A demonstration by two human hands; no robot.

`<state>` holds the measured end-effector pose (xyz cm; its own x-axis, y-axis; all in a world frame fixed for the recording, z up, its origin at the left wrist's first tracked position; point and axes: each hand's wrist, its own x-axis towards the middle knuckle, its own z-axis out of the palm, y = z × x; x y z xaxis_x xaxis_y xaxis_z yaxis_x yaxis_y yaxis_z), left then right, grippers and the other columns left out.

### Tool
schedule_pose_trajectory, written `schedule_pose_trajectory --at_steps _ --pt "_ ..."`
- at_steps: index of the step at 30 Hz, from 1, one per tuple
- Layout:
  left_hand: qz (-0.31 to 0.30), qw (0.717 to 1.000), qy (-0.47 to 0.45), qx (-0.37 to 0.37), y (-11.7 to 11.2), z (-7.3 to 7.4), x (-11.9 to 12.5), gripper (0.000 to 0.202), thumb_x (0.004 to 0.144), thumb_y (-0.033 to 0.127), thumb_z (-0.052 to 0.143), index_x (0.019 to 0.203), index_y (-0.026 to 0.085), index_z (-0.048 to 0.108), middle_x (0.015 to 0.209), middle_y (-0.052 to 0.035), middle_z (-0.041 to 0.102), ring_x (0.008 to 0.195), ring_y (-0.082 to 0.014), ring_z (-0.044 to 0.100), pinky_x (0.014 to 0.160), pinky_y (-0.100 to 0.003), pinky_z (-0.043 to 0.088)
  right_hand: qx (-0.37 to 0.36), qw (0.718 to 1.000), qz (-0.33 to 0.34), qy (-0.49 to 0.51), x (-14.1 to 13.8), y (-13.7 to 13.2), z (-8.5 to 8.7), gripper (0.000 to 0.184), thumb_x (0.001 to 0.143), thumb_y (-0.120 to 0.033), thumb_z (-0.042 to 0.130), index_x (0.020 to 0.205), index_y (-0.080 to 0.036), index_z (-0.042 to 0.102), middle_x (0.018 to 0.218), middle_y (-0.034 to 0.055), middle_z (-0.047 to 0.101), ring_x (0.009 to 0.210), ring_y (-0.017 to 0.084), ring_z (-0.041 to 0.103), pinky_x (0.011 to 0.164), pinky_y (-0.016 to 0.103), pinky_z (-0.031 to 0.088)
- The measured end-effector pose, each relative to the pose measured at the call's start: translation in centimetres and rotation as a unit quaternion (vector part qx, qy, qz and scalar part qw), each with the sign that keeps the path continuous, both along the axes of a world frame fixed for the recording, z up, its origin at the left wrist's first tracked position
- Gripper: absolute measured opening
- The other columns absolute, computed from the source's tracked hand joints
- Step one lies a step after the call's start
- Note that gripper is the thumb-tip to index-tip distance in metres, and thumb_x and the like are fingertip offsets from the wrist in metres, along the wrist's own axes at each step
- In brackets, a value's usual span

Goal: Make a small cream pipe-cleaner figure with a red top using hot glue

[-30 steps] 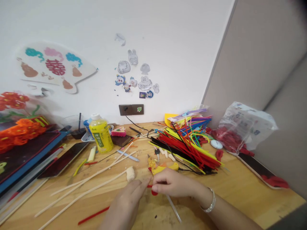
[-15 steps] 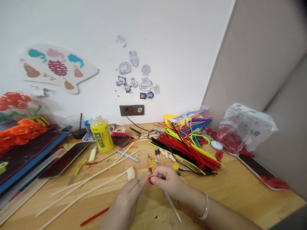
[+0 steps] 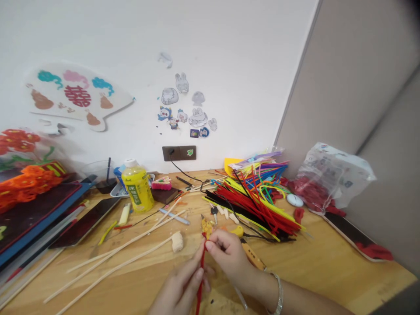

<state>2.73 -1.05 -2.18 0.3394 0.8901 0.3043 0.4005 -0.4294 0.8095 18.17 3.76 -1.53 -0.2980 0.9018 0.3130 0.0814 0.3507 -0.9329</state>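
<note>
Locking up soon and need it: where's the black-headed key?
In the head view, the black-headed key lies on the wooden desk, at the front edge of the pipe cleaner pile, just beyond the right hand.

Bright, even light, faint shadows, with wide-angle bending toward the edges.

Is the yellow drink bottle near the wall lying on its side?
No, the yellow plastic bottle with a white cap stands upright on the wooden desk.

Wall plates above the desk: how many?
2, side by side above the desk: the left plate has a black cable plugged in, the right plate bears a green sticker. None look hidden.
</note>
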Motion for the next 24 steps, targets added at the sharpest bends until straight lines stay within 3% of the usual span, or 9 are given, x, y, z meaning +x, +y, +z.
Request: schedule_pose_trajectory --at_steps 3,7,10,13,17,20,22,24 --pt "-0.021 0.999 -0.028 -0.016 0.1 -0.3 0.0 0.041 0.09 0.029 0.043 0.13 0.026 0.046 0.12 -0.0085 0.064 0.11 -0.0231 0.059 0.091 -0.044 0.047 -0.031 0.999 -0.006 0.021 -0.4 -0.4 0.0 0.026 0.081 -0.034 0.049 0.062 -0.017 0.045 0.056 -0.0045 0.041 0.052 0.009 0.037 0.049 0.021 0.031" --pt "-0.048 0.993 -0.096 -0.055 0.1 -1.1 0.1 0.045 0.089 0.036 0.042 0.133 0.026 0.042 0.128 -0.0102 0.058 0.117 -0.0243 0.053 0.089 -0.046 0.048 -0.059 0.996 -0.026 0.055 -1.0 -0.8 -0.2 0.029 0.081 -0.039 0.05 0.063 -0.017 0.045 0.056 -0.0048 0.04 0.051 0.009 0.037 0.047 0.02 0.031" --pt "0.002 0.99 -0.118 -0.077 0.3 -1.1 0.4 0.046 0.087 0.043 0.044 0.128 0.022 0.05 0.096 -0.0101 0.072 0.085 -0.0223 0.069 0.07 -0.037 0.058 -0.05 0.998 -0.008 0.032 -1.2 -0.8 -0.1 0.027 0.082 -0.037 0.049 0.063 -0.017 0.045 0.052 -0.0057 0.041 0.049 0.009 0.038 0.047 0.02 0.032" --pt "0.073 0.986 -0.116 -0.099 0.8 -0.6 0.4 0.042 0.086 0.044 0.045 0.113 0.017 0.062 0.059 -0.0001 0.065 0.047 -0.0145 0.061 0.048 -0.026 0.053 -0.029 0.999 0.031 -0.024 -0.9 -0.3 0.1 0.022 0.082 -0.029 0.05 0.065 -0.016 0.05 0.055 -0.0047 0.045 0.051 0.009 0.041 0.049 0.02 0.033" --pt "0.127 0.986 -0.064 -0.087 1.3 0.6 0.0 0.03 0.085 0.036 0.048 0.089 0.015 0.069 0.049 0.0041 0.057 0.04 -0.0112 0.052 0.042 -0.02 0.046 0.052 0.989 0.076 -0.119 0.4 0.7 0.5 0.024 0.087 -0.025 0.044 0.068 -0.016 0.056 0.06 -0.0034 0.048 0.055 0.01 0.043 0.052 0.02 0.032" --pt "0.113 0.993 0.03 -0.012 1.2 1.5 -0.3 0.025 0.083 0.029 0.05 0.072 0.017 0.069 0.054 0.0003 0.065 0.05 -0.0144 0.059 0.05 -0.021 0.048 0.183 0.94 0.129 -0.258 1.4 1.2 0.9 0.025 0.088 -0.027 0.045 0.07 -0.016 0.059 0.059 -0.002 0.051 0.055 0.011 0.043 0.051 0.022 0.028" --pt "0.094 0.991 0.085 0.034 1.1 1.9 -0.4 0.024 0.083 0.024 0.05 0.069 0.018 0.069 0.061 -0.0024 0.07 0.057 -0.0163 0.063 0.055 -0.023 0.05 0.258 0.893 0.143 -0.341 1.7 1.3 1.2 0.024 0.086 -0.028 0.048 0.069 -0.016 0.059 0.057 -0.0013 0.052 0.053 0.012 0.042 0.05 0.023 0.024" --pt "0.074 0.989 0.119 0.05 1.0 2.1 -0.5 0.024 0.083 0.02 0.048 0.071 0.018 0.069 0.064 -0.0034 0.072 0.059 -0.0167 0.065 0.057 -0.023 0.051 0.289 0.865 0.14 -0.385 1.9 1.3 1.4 0.023 0.085 -0.03 0.052 0.067 -0.016 0.059 0.055 -0.0015 0.052 0.051 0.012 0.04 0.05 0.024 0.022"
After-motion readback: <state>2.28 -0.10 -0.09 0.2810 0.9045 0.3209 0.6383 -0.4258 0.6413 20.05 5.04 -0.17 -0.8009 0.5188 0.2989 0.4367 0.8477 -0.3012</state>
